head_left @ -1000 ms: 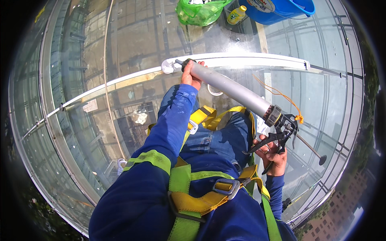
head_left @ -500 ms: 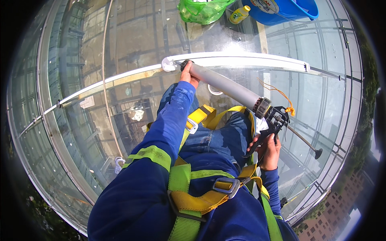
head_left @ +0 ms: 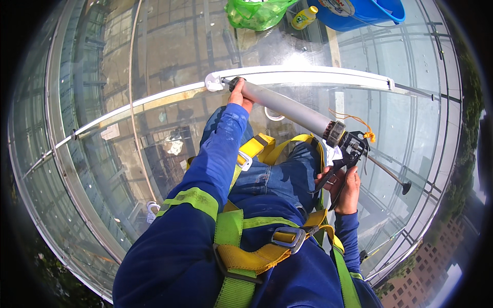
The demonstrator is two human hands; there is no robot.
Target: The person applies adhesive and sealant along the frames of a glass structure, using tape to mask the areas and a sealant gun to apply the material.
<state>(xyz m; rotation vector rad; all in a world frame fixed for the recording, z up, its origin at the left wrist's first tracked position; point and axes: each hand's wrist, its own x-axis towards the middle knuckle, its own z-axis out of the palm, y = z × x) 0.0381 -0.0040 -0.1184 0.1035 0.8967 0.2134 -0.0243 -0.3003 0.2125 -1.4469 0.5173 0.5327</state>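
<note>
A caulking gun (head_left: pixel 287 106) with a silver barrel and a black handle end lies slantwise in front of me. My left hand (head_left: pixel 240 96) is closed round the barrel's front end, by the dark cap, close to a white round fitting on the white joint strip (head_left: pixel 318 77). My right hand (head_left: pixel 347 191) is closed on the black handle and trigger, fingers partly hidden behind them. The plunger rod (head_left: pixel 385 170) sticks out of the back toward the right. An orange cord (head_left: pixel 368 135) is tied near the handle.
Glass panels with metal framing lie beneath me. A green plastic bag (head_left: pixel 259 14), a yellow bottle (head_left: pixel 304 18) and a blue bucket (head_left: pixel 354 19) stand at the far side. A rope (head_left: pixel 132 87) runs down the left; a roll of tape (head_left: pixel 275 114) lies behind the barrel.
My right hand's grip at the handle has shifted slightly, the trigger and fingers spreading a little. My left hand keeps its hold on the barrel, and the view moves slightly.
</note>
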